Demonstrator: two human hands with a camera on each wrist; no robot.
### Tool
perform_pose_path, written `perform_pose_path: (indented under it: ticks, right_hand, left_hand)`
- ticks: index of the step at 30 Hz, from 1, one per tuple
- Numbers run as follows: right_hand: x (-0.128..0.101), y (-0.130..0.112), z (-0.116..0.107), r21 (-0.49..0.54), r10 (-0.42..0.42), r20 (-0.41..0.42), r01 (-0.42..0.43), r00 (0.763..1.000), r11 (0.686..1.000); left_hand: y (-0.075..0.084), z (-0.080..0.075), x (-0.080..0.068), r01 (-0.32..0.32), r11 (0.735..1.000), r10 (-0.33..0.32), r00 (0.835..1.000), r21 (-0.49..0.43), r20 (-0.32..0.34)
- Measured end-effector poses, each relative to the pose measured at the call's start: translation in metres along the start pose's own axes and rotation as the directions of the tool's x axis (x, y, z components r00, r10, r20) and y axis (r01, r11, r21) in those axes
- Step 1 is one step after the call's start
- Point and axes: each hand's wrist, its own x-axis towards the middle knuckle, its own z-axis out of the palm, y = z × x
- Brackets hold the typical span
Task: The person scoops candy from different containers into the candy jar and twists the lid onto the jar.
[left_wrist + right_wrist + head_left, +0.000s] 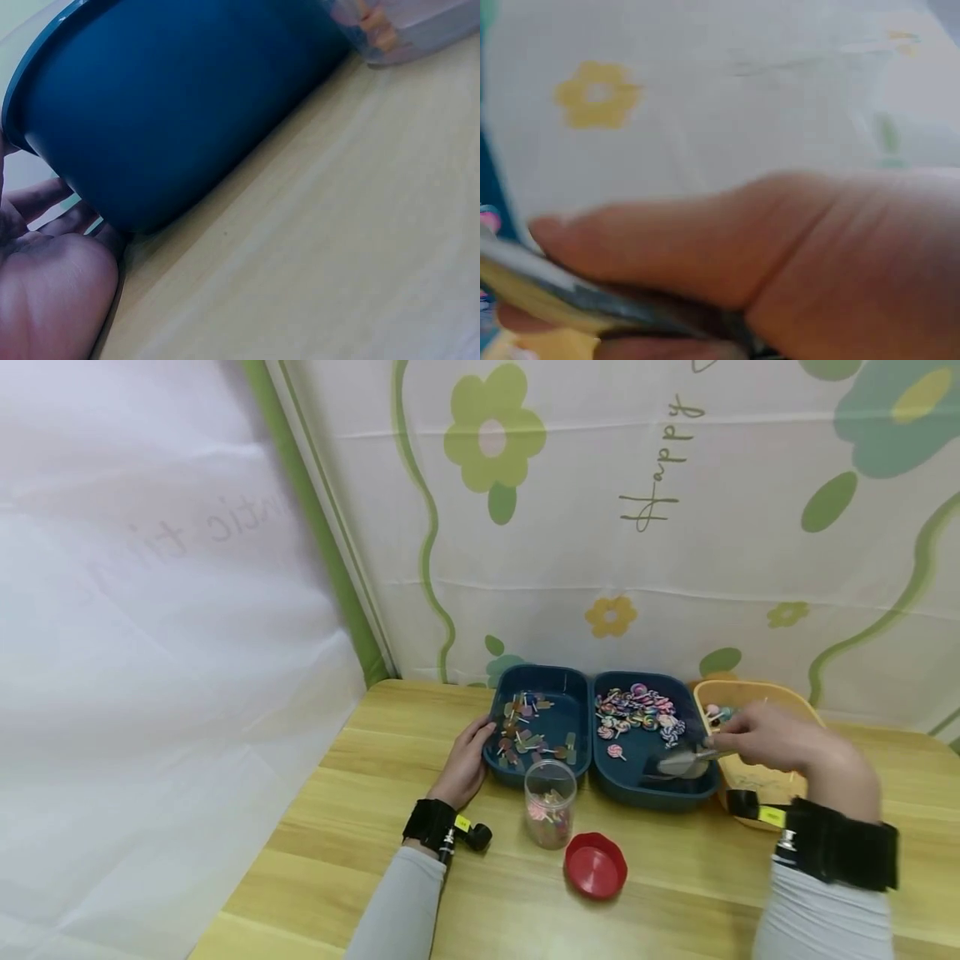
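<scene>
My left hand (462, 766) holds the outer side of the left blue bin (568, 687), with a fingertip over its rim. In the left wrist view, several fingers lie along the bin's outer wall (180, 105). Small translucent popsicle-shaped pieces (517, 727) lie in that bin. My right hand (780, 739) grips the handle of a small metal scoop (684, 764), blurred, over the front right of the middle blue bin (626, 785). Swirled lollipop-shaped pieces (637, 706) are gathered toward the back of the middle bin. The right wrist view shows the thumb on the scoop's handle (592, 296).
A clear jar (550, 818) partly filled with small pieces stands before the left bin. A red lid (596, 866) lies on the wooden table (495, 910) beside it. At right, a yellow bin (757, 689) holds more pieces, under my right hand. A printed curtain (555, 543) hangs behind.
</scene>
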Motion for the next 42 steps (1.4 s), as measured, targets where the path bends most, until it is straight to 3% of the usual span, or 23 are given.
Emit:
perform_pose_path:
  ticks: [6,11,20,24,30,42]
  right_hand:
    - [0.047,0.005,0.033,0.032,0.08,0.065,-0.083,0.995,0.996]
    - [0.064,0.009,0.044,0.023,0.15,0.045,-0.152,0.988,0.988]
    - [0.07,0.008,0.043,-0.025,0.128,0.0,-0.128,0.992,0.991]
    - [0.072,0.002,0.046,-0.107,0.198,-0.052,-0.203,0.979,0.973]
    - [0.076,-0.002,0.052,-0.138,0.278,-0.076,-0.286,0.958,0.948]
    - [0.074,0.011,0.048,-0.08,0.181,-0.097,-0.189,0.979,0.979]
  left_hand:
    - [-0.002,0.0,-0.002,0.012,1.0,-0.012,1.0,0.005,-0.008]
    - [-0.001,0.001,0.0,0.002,1.0,-0.002,1.0,0.011,0.001]
    - [0.002,0.001,0.001,0.0,1.0,0.0,1.0,0.006,-0.013]
    - [0.002,0.001,-0.002,0.011,1.0,-0.011,1.0,0.001,-0.01]
    - [0.001,0.002,-0.003,0.017,1.0,-0.017,1.0,0.002,-0.002]
    - [0.001,0.0,-0.001,0.013,1.0,-0.013,1.0,0.005,-0.004]
